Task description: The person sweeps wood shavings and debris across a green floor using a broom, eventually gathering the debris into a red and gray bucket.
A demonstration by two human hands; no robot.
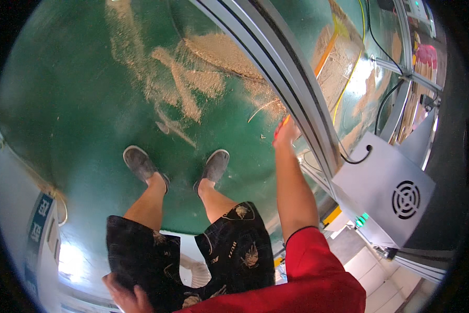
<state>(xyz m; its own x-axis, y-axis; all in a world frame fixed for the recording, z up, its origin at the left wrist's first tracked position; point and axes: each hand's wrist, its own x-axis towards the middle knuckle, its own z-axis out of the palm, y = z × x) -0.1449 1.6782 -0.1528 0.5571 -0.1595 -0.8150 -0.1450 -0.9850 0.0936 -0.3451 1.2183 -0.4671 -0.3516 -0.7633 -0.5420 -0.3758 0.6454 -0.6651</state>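
My right hand is closed around the end of an orange pole, beside an aluminium profile beam. The pole passes behind the beam and slants up to a blurred yellowish end, whose kind I cannot tell. Something red shows at the fingers. My left hand hangs low at the left by the black shorts, fingers apart, with nothing seen in it. Sawdust lies in heaps and streaks on the green floor. More sawdust lies beyond the beam, around the pole.
A curved-looking aluminium beam crosses close on the right. Beside it are a grey metal box with a fan grille, and black cables. A yellow cable and a dark cable run over the floor. A white cabinet stands at the lower left.
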